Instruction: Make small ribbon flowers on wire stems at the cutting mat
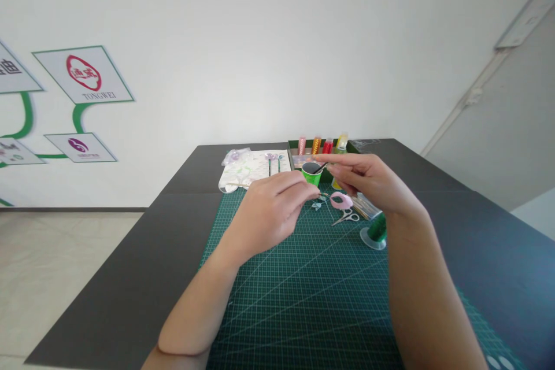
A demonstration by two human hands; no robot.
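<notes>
My left hand [280, 208] is closed in a pinch on a thin greenish stem [323, 194], above the green cutting mat [303, 277]. To its right, my right hand [366, 182] has the index finger stretched out and the thumb and other fingers drawn together; what they hold, if anything, is too small to make out. Behind the fingertips stands a green cup [311, 178] with a thin dark stick [321, 168] leaning from it toward the right hand. Pale green leaves [317, 204] appear just below the left fingertips.
Around the hands lie a pink tape roll [341, 201], white-handled scissors [347, 216], a clear packet [367, 208] and a green spool [376, 231]. Farther back, a white sheet [243, 169] bears two dark stems [269, 166]; a dark green tray [295, 147] holds several coloured bottles [328, 145].
</notes>
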